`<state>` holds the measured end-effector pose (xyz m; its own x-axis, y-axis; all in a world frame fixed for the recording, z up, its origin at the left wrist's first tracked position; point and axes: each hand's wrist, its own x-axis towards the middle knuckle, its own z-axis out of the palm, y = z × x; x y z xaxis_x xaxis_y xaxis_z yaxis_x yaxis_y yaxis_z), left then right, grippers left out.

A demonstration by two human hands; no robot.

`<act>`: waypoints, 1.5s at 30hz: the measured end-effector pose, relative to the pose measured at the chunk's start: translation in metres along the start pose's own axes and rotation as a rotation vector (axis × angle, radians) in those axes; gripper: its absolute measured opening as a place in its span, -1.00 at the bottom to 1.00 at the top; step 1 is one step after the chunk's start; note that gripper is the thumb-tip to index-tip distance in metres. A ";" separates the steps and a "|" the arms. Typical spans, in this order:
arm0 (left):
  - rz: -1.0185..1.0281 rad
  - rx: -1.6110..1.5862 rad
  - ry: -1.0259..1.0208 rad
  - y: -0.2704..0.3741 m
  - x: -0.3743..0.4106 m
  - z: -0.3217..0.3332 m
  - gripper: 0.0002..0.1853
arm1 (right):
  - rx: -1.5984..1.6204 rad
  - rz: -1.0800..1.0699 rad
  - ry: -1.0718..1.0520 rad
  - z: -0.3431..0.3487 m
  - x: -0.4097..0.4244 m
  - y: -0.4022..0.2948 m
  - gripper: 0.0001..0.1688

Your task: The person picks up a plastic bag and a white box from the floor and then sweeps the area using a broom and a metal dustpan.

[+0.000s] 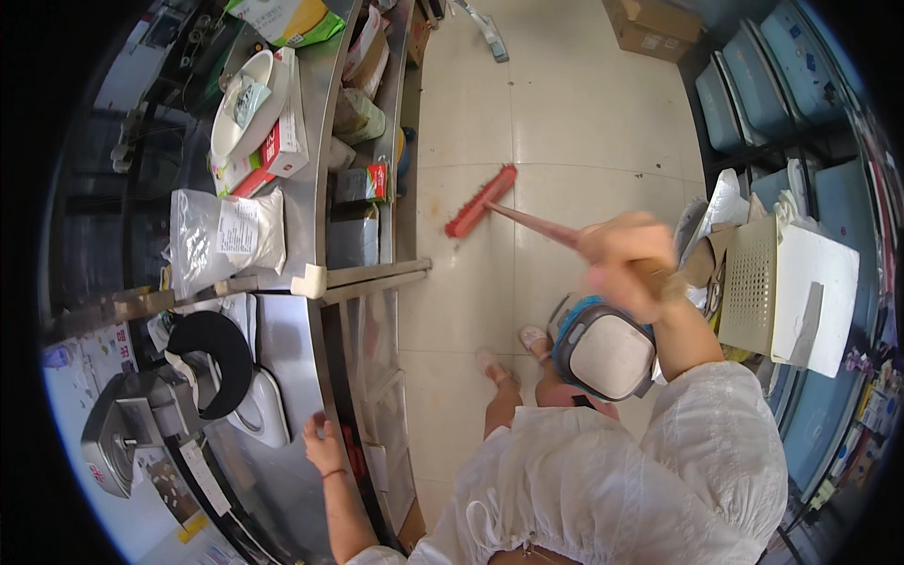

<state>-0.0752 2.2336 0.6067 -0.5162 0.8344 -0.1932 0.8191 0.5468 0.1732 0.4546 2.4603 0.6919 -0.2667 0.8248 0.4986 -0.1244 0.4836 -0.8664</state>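
My right hand [628,258], blurred, is wrapped around the pinkish handle of a broom [533,224]. The broom's red head [482,201] rests at a slant on the tiled floor [593,148], its bristles largely hidden beneath it. On the other side, my left hand [322,445] rests by the front edge of the steel counter [282,332], with its fingers loosely curled and no object seen in it. A white kitchen scale [272,413] and a black visor-like item [240,353] lie just beyond that hand.
Below my right hand stands a grey-and-blue bin with a pale lid [613,357]. Shelves with blue plastic bins [748,92] line the right, fronted by a beige perforated basket [750,282]. A cardboard box [653,28] sits farther off. The left steel table carries a bagged white powder [265,226] and white basin [226,131].
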 end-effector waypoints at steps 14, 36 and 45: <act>1.082 -0.413 -0.471 0.382 0.145 0.174 -0.80 | 0.019 -0.112 0.392 0.112 -0.017 0.076 -0.74; 1.294 -0.711 -0.416 0.418 0.048 0.145 -0.70 | -0.108 0.231 0.340 0.051 -0.057 -0.033 -0.70; 1.283 -0.568 -0.558 0.331 -0.011 0.253 -0.90 | -0.051 0.327 0.147 0.077 -0.156 -0.027 -0.75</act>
<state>0.2651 2.3883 0.4216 0.7187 0.6922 0.0661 0.3574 -0.4493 0.8188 0.4263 2.2963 0.6353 -0.1435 0.9698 0.1971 -0.0061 0.1983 -0.9801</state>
